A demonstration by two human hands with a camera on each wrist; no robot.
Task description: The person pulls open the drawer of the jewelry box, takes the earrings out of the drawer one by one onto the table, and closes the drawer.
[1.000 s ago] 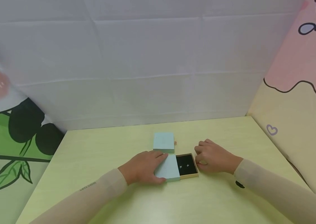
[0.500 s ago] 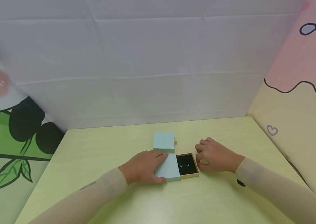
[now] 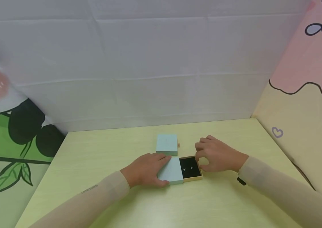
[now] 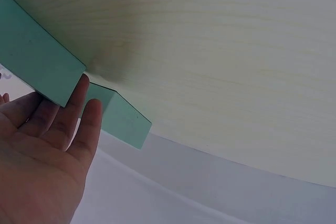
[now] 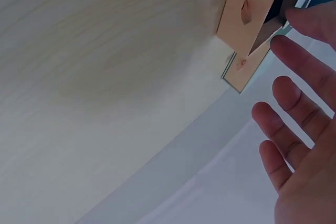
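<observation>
L hand (image 3: 146,170) grips front blue box (image 3: 173,171), R hand (image 3: 219,155) loosely part-spread, empty, nr its drawer (image 5: 233,20).

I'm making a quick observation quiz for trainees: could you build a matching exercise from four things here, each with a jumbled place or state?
Column one:
1. left hand
2. right hand
3. far box
4. drawer

Column two:
A. pulled partway out of the near box
B. shut, beyond the near box
C. at the drawer's outer end
D. holding the near box

Pairs: 1-D, 2-C, 3-B, 4-A.
</observation>
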